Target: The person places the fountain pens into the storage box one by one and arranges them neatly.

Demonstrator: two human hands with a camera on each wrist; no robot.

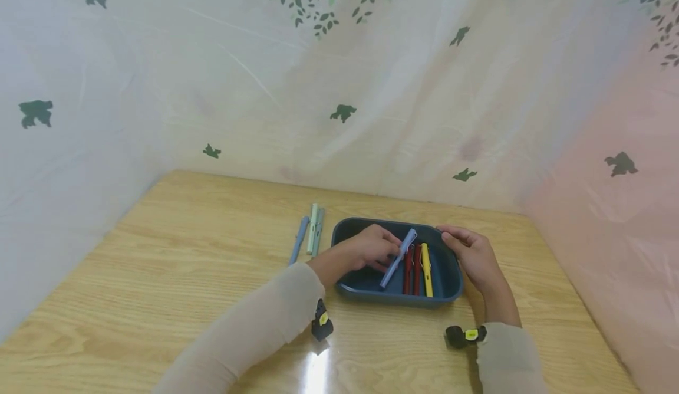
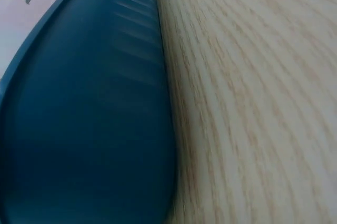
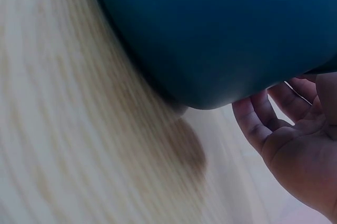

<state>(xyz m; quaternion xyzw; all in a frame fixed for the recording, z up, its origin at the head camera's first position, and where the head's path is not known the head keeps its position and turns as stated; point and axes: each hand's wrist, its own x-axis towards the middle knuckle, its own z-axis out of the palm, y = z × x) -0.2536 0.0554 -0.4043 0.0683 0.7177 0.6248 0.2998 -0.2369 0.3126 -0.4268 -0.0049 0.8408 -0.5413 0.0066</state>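
Note:
Inside a dark blue tray (image 1: 366, 295), my left hand (image 1: 373, 246) pinches a light blue pen (image 1: 394, 267), which is tilted. Two dark red pens (image 1: 417, 273) and a yellow pen (image 1: 427, 270) lie side by side in the tray, right of that hand. At the tray's right end my right hand (image 1: 475, 258) holds the rim, thumb on top. In the right wrist view its fingers (image 3: 253, 124) touch the outer wall. The left wrist view shows only the tray's outer side and the table, so the left hand is out of it.
Left of the tray, a blue pen (image 1: 299, 240), a pale green pen (image 1: 312, 229) and a grey-green pen (image 1: 318, 232) lie on the wooden table (image 1: 159, 276). A curtain (image 1: 254, 87) with leaf and bird prints hangs behind and at both sides.

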